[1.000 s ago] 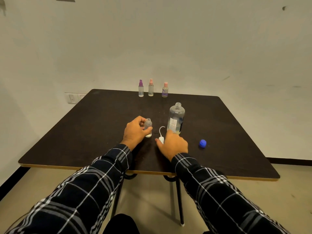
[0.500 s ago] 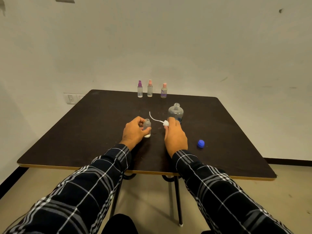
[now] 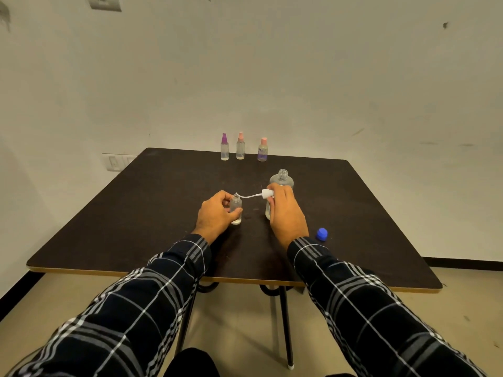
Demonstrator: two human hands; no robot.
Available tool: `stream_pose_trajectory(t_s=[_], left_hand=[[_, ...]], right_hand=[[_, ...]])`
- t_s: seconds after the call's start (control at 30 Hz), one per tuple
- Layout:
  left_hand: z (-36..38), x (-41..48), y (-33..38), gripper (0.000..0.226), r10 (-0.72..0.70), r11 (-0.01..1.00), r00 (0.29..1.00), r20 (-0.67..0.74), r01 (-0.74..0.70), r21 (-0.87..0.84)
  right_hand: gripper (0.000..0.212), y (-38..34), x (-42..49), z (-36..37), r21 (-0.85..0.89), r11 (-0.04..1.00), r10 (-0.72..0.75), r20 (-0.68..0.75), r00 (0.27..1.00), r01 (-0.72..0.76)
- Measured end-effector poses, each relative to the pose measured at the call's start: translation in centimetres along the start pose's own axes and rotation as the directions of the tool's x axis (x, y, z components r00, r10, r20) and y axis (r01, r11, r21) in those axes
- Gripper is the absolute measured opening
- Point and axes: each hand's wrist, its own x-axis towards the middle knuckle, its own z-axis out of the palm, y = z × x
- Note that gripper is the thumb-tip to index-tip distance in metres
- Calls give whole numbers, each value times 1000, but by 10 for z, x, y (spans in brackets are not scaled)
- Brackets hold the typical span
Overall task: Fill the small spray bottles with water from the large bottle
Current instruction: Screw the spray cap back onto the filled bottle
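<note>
My left hand grips a small clear spray bottle that stands uncapped on the dark table. My right hand pinches a white spray head lifted off the table; its thin tube curves left, with the tip at the small bottle's mouth. The large clear bottle stands open just behind my right hand, which hides its lower part. Its blue cap lies on the table to the right.
Three small spray bottles stand in a row at the table's far edge: one with a purple top and two with pink tops. A wall stands close behind the table. The table's near edge is just below my forearms.
My right hand picked the white spray head up off the table and carried it left, so the tube's tip now reaches the small bottle's mouth. My left hand kept hold of the small bottle.
</note>
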Motion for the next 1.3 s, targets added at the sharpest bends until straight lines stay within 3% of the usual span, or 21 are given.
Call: stream_pose_trajectory(t_s=[0.17, 0.3, 0.4, 0.67, 0.97, 1.13, 1.3], left_hand=[[-1, 0, 1, 30, 0, 1000, 1000, 8, 0, 9], [-1, -1, 2, 29, -2, 1000, 1000, 7, 2, -3], [-1, -2, 3, 27, -2, 1000, 1000, 3, 2, -6], [0, -1, 2, 28, -8, 1000, 1000, 3, 8, -11], [0, -5, 4, 27, -26, 997, 999, 22, 27, -66], [0, -2, 3, 26, -36, 997, 999, 21, 37, -60], [1, -2, 1, 24, -27, 998, 999, 27, 28, -58]], right_hand=[[40, 3, 5, 1, -68, 998, -10, 31, 999, 12], [31, 4, 3, -7, 91, 996, 22, 10, 1000, -22], [30, 4, 2, -10, 116, 993, 11, 22, 1000, -14], [29, 6, 8, -7, -40, 998, 49, 153, 987, -44], [24, -22, 44, 9, -141, 990, 21, 197, 980, 7], [26, -40, 65, 22, -102, 995, 32, 309, 950, 0], [25, -43, 67, 35, 36, 989, 126, 301, 945, -143]])
